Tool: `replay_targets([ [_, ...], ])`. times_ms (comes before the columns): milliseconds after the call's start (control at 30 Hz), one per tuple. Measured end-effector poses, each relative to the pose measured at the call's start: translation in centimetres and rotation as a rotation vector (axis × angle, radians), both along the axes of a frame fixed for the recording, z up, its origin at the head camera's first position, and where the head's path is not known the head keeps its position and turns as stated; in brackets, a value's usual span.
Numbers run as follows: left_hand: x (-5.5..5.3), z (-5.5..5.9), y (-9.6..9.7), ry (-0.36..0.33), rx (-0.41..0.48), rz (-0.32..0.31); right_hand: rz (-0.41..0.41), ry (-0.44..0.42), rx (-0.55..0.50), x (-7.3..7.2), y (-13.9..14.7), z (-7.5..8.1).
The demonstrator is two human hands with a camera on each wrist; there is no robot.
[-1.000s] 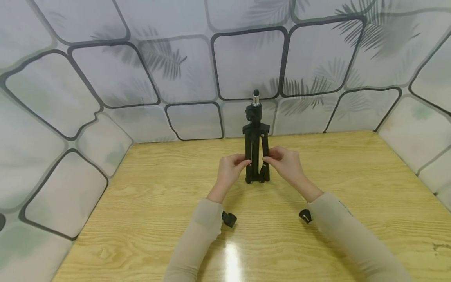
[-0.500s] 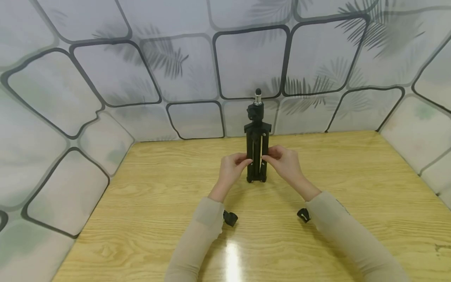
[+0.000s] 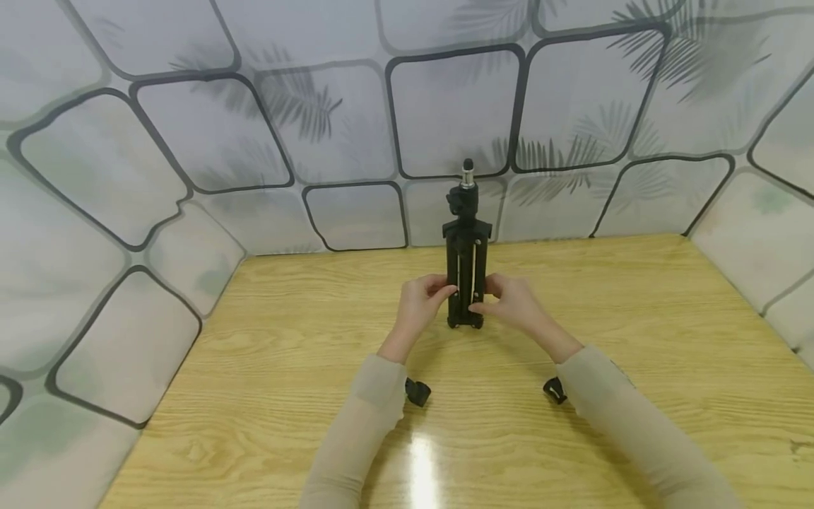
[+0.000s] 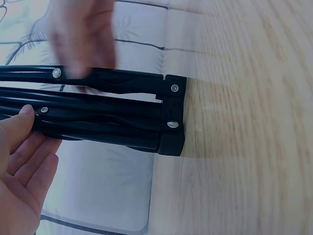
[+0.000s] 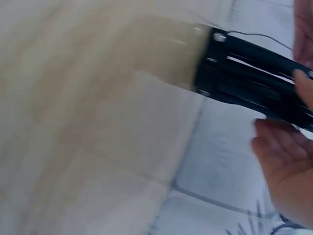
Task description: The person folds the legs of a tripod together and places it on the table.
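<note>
A folded black tripod (image 3: 466, 244) stands upright on the wooden table near the back wall, its silver stud with a black tip on top. At the left side, my left hand (image 3: 420, 304) pinches one leg, thumb in front and fingers behind; the left wrist view shows this left hand (image 4: 27, 166) on the leg too. My right hand (image 3: 518, 307) holds the right leg lower down, its thumb across the front and fingers behind. The right hand (image 4: 85, 36) is blurred in the left wrist view. In the right wrist view the legs of the tripod (image 5: 254, 78) lie between its thumb and fingers.
The table (image 3: 267, 367) has a pale wood grain. A patterned fabric wall (image 3: 356, 215) rises close behind the tripod, with more fabric at both sides. Small black pieces show beside the left sleeve (image 3: 375, 389) and the right sleeve (image 3: 588, 375).
The tripod's right leg has swung in against the others, and the legs now stand close together. My right thumb has slid lower on the tripod; the left hand keeps its grip.
</note>
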State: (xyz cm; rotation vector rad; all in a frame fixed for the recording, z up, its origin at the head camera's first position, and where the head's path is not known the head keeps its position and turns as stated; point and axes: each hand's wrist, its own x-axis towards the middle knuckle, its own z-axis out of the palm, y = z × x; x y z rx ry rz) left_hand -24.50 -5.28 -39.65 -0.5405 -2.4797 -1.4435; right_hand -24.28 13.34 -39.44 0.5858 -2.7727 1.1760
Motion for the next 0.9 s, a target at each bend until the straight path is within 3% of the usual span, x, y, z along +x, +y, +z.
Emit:
replay_targets([
  [133, -0.1, 0.0, 0.1, 0.006, -0.004, -0.005, 0.107, -0.088, 0.137, -0.8, 0.3, -1.3],
  [367, -0.1, 0.0, 0.0, 0.028, -0.014, -0.004, 0.147, -0.146, 0.166, -1.6, 0.4, -2.1],
  [900, -0.1, 0.9, -0.4, -0.044, -0.050, 0.024, 0.144, -0.058, 0.263, -1.8, -0.1, -2.6],
])
